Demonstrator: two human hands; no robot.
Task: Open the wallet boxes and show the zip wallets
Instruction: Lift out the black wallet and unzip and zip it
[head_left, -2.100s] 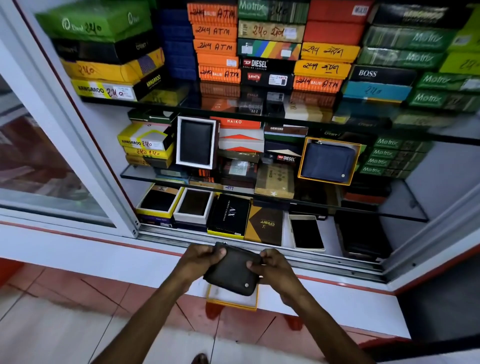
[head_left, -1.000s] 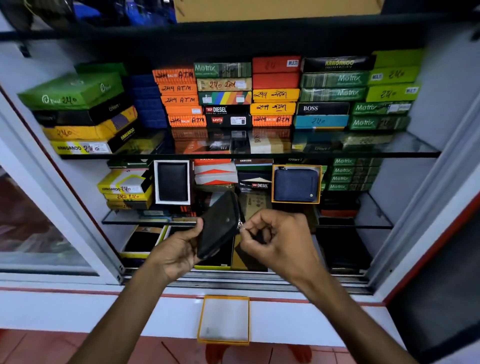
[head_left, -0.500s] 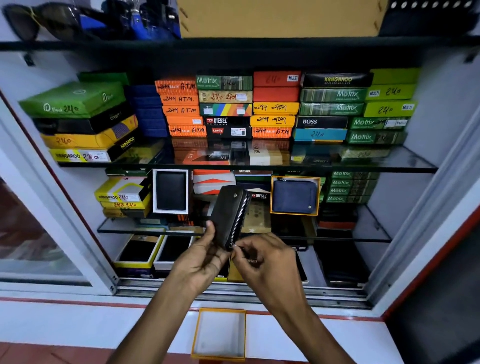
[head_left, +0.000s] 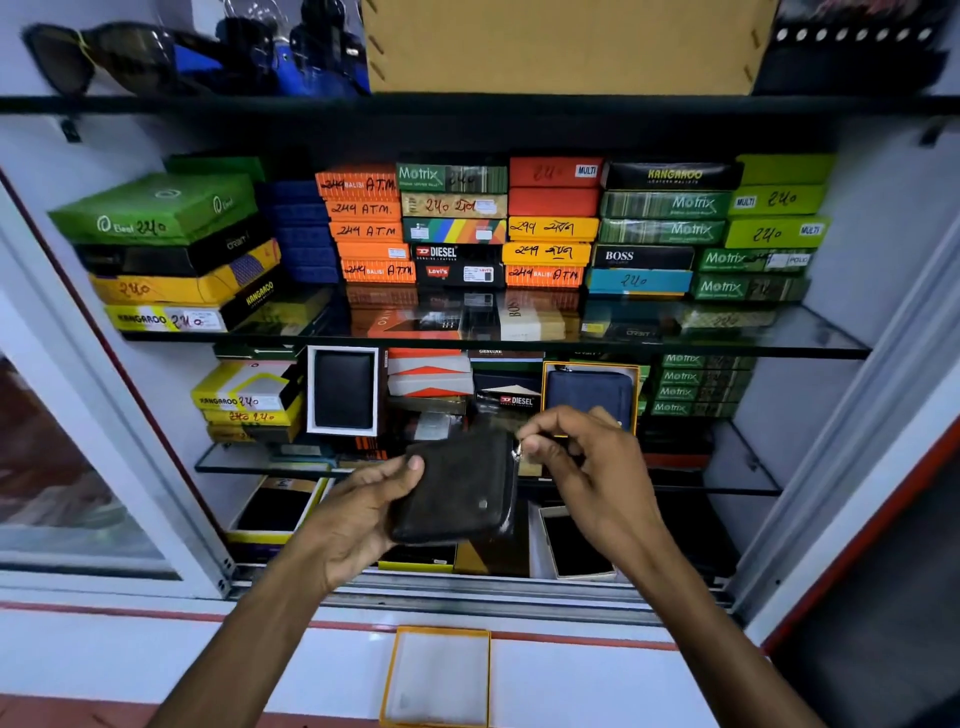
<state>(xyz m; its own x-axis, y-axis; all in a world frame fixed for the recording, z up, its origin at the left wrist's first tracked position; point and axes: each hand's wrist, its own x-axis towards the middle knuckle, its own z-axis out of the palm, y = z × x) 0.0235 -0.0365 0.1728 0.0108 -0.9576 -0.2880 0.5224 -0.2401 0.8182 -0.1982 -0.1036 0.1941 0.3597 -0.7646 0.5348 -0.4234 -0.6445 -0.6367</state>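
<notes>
here, your left hand (head_left: 363, 514) cradles a black leather zip wallet (head_left: 457, 488) at the centre of the frame, in front of the open display cabinet. the thumb lies across its upper left corner and the fingers wrap underneath. the wallet's broad face is turned toward you, with a small metal stud low on its right side. it is tilted, its left edge leaning a little to the right, and its zipped edge runs up the right side. it looks nearly square, so you cannot tell its long axis.

your right hand (head_left: 587, 467) is pinched narrow, thumb and forefinger closed on the small metal zip pull (head_left: 517, 451) at the wallet's top right corner, the other fingers curled loosely.

low in the frame, on the white ledge (head_left: 156, 660), sits an orange-rimmed box tray (head_left: 437, 675) with a white lining, holding nothing.

in the cabinet behind your right hand, on the middle glass shelf (head_left: 748, 467), an orange-edged open box (head_left: 589, 395) stands on edge with a navy blue zip wallet (head_left: 587, 392) inside. left of centre, a white-framed open box (head_left: 344, 391) holds a plain black wallet (head_left: 344, 389). along the bottom row, more open boxes hold dark wallets, partly hidden by your hands. the upper glass shelf (head_left: 810, 332) carries stacks of closed boxes (head_left: 457, 228) in green, orange, yellow and black.
</notes>
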